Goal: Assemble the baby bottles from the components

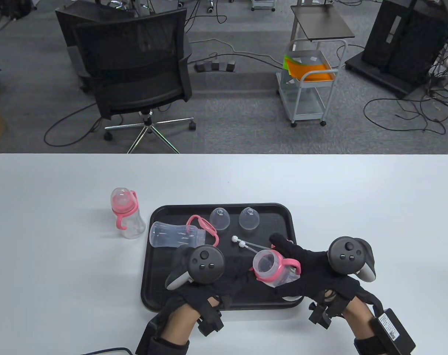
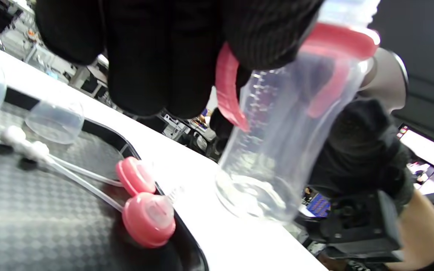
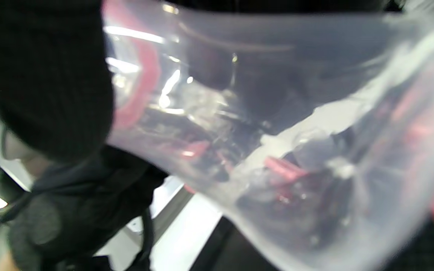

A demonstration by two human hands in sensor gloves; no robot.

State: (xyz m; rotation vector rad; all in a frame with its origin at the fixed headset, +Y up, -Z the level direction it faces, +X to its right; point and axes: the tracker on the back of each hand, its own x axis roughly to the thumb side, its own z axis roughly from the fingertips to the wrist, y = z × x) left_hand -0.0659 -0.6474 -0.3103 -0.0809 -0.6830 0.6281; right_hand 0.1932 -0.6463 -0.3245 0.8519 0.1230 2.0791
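My right hand (image 1: 305, 266) wraps the open bottle (image 1: 274, 269) above the tray (image 1: 224, 297), left hand (image 1: 224, 275) pinching its pink handle ring (image 2: 227, 90); I'd steady it before fetching a straw disc (image 2: 149, 220).

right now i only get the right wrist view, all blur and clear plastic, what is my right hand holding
Observer: The table view shows your right hand gripping a clear bottle body with a pink handle ring, held above the black tray.
Operator: is the left hand on it too
Observer: Yes. In the left wrist view the left hand's fingers are on the pink ring at the bottle's neck.
Operator: where are the straw pieces
Observer: Two pink discs with straws lie on the tray near its edge, below the bottle.
Operator: any bottle finished
Observer: One capped bottle stands on the table left of the tray.
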